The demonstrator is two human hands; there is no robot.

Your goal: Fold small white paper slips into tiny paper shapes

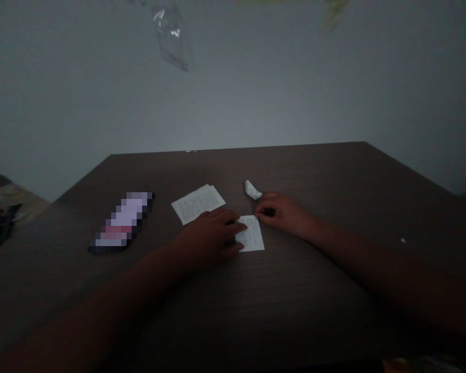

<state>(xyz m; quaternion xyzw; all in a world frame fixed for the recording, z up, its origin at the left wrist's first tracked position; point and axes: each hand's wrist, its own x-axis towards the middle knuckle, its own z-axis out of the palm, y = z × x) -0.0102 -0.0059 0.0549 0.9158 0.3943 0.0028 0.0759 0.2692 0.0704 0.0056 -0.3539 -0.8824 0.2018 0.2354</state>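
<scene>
On the dark table lies a small printed sheet of paper [252, 235], its left part covered by my fingers. My left hand [213, 233] rests over it with the fingers spread, pressing it flat. At the sheet's upper right corner, the thumb and index finger of my right hand [281, 213] are pinched together. A curled piece of white paper [251, 190] stands just beyond my right fingers; whether they touch it I cannot tell. Past my left hand lies a stack of printed sheets [199, 203], slightly fanned, its near edge partly hidden by my fingers.
To the left, a phone [122, 223] with a blurred screen lies on the dark wooden table [202, 311]. A tiny white scrap [403, 240] lies at the right. Behind the table is a pale wall [256, 77] with a clear plastic bag [171, 36] on it.
</scene>
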